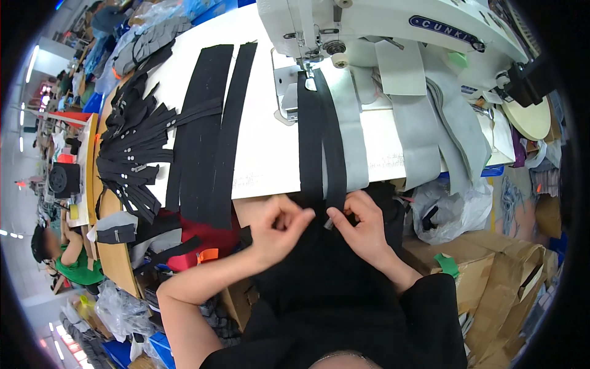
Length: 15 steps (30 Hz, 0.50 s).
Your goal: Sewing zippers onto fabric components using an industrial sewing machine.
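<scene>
Under the presser foot (310, 83) of a white sewing machine (369, 27) lie a black fabric strip (310, 141) and, on its right, a narrower black zipper (334, 154). Both run toward me over the table's front edge, with a grey fabric piece (353, 135) alongside. My right hand (362, 224) pinches the zipper's near end, where a small metallic bit shows. Close to the black strip's near end, my left hand (279, 227) is closed, thumb against curled fingers; whatever it holds is lost against my black clothing.
Left on the white table (264, 141) are wide black fabric strips (203, 141) and a heap of black zippers (132, 147). Grey fabric pieces (415, 135) hang over the edge at right, above a clear plastic bag (461, 209) and a cardboard box (485, 264). A person in green (80, 267) sits far left.
</scene>
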{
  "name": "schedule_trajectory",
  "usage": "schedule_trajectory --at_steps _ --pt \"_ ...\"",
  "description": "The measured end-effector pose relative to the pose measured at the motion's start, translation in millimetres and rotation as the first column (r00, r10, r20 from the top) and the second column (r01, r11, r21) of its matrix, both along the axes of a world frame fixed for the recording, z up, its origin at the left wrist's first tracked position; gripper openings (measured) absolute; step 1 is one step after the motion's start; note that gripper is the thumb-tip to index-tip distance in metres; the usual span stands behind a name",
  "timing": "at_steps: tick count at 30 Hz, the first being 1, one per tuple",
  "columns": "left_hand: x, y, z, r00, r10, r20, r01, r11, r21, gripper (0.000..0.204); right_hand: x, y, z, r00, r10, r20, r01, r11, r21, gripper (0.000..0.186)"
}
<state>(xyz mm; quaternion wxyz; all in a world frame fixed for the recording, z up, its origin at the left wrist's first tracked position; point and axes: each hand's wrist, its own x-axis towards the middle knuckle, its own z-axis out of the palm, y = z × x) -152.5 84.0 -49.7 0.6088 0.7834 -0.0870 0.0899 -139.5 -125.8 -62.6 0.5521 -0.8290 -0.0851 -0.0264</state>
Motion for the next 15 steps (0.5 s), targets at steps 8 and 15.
schedule_trajectory --at_steps 8,15 --pt "1.0 0.1 -40.1 0.849 -0.150 -0.506 -0.047 0.933 -0.356 0.010 -4.1 -0.9 19.6 0.978 0.165 -0.126 -0.159 0.986 0.056 0.027" --pt "0.3 20.7 -45.4 0.629 -0.623 -0.465 -0.164 0.479 -0.862 0.027 -6.9 -0.6 -7.6 0.912 0.206 -0.355 -0.135 0.968 0.213 0.026"
